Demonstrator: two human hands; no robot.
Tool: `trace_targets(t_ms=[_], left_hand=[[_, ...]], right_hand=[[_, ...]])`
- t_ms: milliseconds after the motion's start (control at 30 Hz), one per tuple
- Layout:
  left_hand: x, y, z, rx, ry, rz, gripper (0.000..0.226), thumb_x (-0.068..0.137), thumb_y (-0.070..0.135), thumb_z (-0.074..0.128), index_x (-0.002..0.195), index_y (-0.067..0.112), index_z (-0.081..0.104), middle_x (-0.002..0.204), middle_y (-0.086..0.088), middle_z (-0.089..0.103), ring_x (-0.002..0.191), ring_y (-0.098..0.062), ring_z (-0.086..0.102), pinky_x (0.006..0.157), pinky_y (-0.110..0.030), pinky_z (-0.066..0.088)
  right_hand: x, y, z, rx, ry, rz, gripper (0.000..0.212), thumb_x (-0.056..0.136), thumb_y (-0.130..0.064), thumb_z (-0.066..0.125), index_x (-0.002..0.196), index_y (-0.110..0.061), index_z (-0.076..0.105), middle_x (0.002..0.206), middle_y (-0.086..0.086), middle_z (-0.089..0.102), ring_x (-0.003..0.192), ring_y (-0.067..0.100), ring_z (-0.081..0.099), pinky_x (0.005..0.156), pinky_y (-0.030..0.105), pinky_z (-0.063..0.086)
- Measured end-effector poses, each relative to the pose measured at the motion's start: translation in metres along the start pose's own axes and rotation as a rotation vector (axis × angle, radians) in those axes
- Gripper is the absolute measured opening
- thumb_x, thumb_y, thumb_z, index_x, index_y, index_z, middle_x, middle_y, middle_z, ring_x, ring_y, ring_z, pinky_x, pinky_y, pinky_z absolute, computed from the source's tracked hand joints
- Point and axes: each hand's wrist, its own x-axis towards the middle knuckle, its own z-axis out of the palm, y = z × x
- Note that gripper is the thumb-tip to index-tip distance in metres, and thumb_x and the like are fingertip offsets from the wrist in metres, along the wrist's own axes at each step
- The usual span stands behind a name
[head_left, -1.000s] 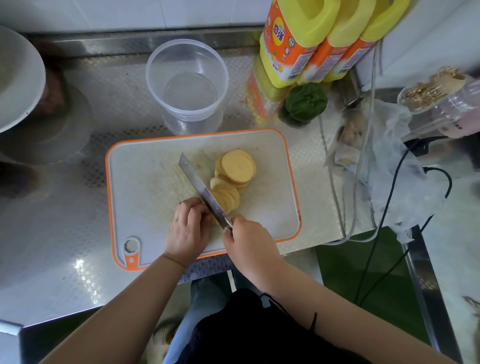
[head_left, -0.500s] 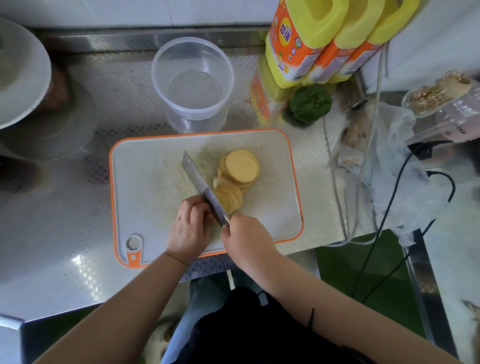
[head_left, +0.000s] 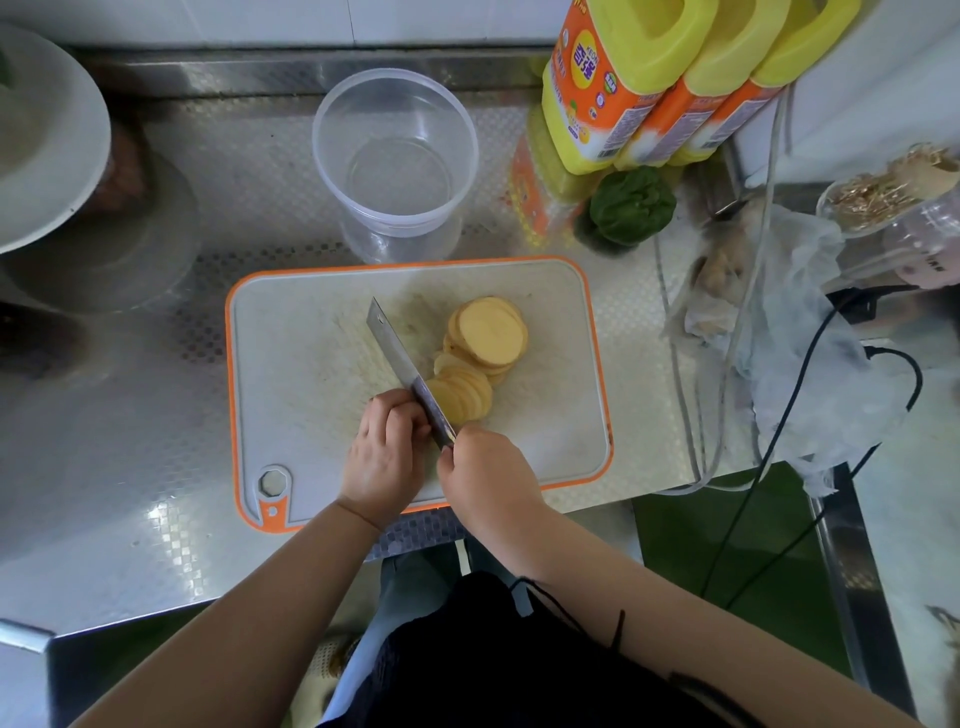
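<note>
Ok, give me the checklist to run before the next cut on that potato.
1. Right hand grips the handle of the knife: ok.
2. Left hand has its fingers curled, knuckles beside the blade: ok.
3. Enough potato end left under the left hand to hold safely: cannot tell, the hand hides it.
4. Cut slices are piled on the blade's right side, away from the left hand: ok.
5. Cutting board lies flat and wholly on the steel counter: ok.
6. Clear tub stands upright and open behind the board: ok.
</note>
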Motion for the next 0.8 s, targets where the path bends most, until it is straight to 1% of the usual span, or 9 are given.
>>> trace_targets(t_ms=[100,233,400,467,567,633,667,767,800], left_hand=[[-0.001,0.0,0.001,0.007,0.001,-0.005,0.009,0.089,0.003,0.044,0.096,0.009,0.046,0.106,-0.01,0.045,0.085,-0.025,0.047,0.078,-0.031,0.042],[-0.002,-0.001,0.001,0.017,-0.001,-0.024,0.009,0.088,0.002,0.045,0.095,0.008,0.047,0.105,-0.01,0.047,0.085,-0.026,0.047,0.076,-0.03,0.041],[-0.003,-0.002,0.002,0.036,-0.026,-0.062,0.011,0.087,0.001,0.044,0.095,0.008,0.047,0.1,-0.018,0.055,0.085,-0.026,0.048,0.076,-0.03,0.041],[-0.004,-0.002,0.001,0.031,-0.032,-0.074,0.012,0.086,0.0,0.044,0.095,0.008,0.047,0.1,-0.017,0.054,0.085,-0.026,0.049,0.076,-0.03,0.042],[-0.005,-0.001,-0.003,0.016,-0.031,-0.08,0.013,0.087,0.001,0.045,0.096,0.009,0.047,0.104,-0.01,0.049,0.087,-0.026,0.048,0.079,-0.029,0.042],[-0.007,0.001,-0.005,0.003,-0.036,-0.107,0.012,0.088,0.003,0.046,0.098,0.01,0.047,0.104,-0.009,0.05,0.089,-0.026,0.05,0.08,-0.031,0.044],[-0.008,0.001,-0.007,-0.007,-0.038,-0.122,0.011,0.089,0.004,0.047,0.098,0.01,0.047,0.104,-0.008,0.051,0.091,-0.026,0.051,0.081,-0.032,0.045],[-0.008,0.002,-0.008,-0.026,-0.047,-0.159,0.011,0.09,0.008,0.049,0.1,0.013,0.048,0.103,-0.01,0.054,0.094,-0.026,0.053,0.083,-0.034,0.045],[-0.008,0.003,-0.008,-0.028,-0.05,-0.169,0.011,0.09,0.009,0.049,0.1,0.013,0.048,0.102,-0.012,0.056,0.093,-0.027,0.054,0.083,-0.035,0.045]], right_hand=[[0.003,-0.003,0.002,-0.008,-0.013,-0.001,0.024,0.1,-0.022,0.04,0.101,-0.002,0.054,0.083,0.007,0.049,0.075,0.023,0.047,0.064,0.028,0.033],[0.01,-0.007,0.008,-0.008,-0.012,0.012,0.025,0.099,-0.02,0.04,0.106,0.0,0.054,0.101,0.015,0.062,0.093,0.031,0.06,0.065,0.029,0.033],[0.016,-0.007,0.021,-0.054,-0.02,0.04,0.024,0.1,-0.018,0.041,0.114,0.0,0.05,0.107,0.015,0.064,0.098,0.031,0.062,0.07,0.033,0.043],[0.017,-0.006,0.024,-0.077,-0.014,0.031,0.023,0.1,-0.016,0.042,0.117,-0.001,0.048,0.108,0.014,0.064,0.099,0.03,0.062,0.072,0.033,0.044],[0.014,-0.009,0.025,-0.128,0.016,0.013,0.023,0.098,-0.013,0.046,0.116,0.001,0.049,0.104,0.015,0.065,0.095,0.03,0.065,0.071,0.033,0.047],[0.013,-0.01,0.024,-0.133,0.094,0.009,0.023,0.088,-0.014,0.062,0.105,0.001,0.056,0.088,0.014,0.069,0.08,0.028,0.069,0.06,0.028,0.048],[0.014,-0.009,0.024,-0.14,0.127,0.007,0.024,0.086,-0.015,0.066,0.103,0.0,0.057,0.085,0.013,0.069,0.077,0.027,0.069,0.058,0.027,0.048],[0.015,-0.006,0.019,-0.062,-0.014,0.016,0.026,0.099,-0.022,0.045,0.116,-0.002,0.048,0.105,0.013,0.065,0.096,0.031,0.063,0.071,0.035,0.046],[0.016,-0.003,0.018,-0.053,-0.036,0.013,0.027,0.1,-0.024,0.043,0.116,-0.003,0.047,0.106,0.014,0.064,0.098,0.032,0.062,0.071,0.035,0.044]])
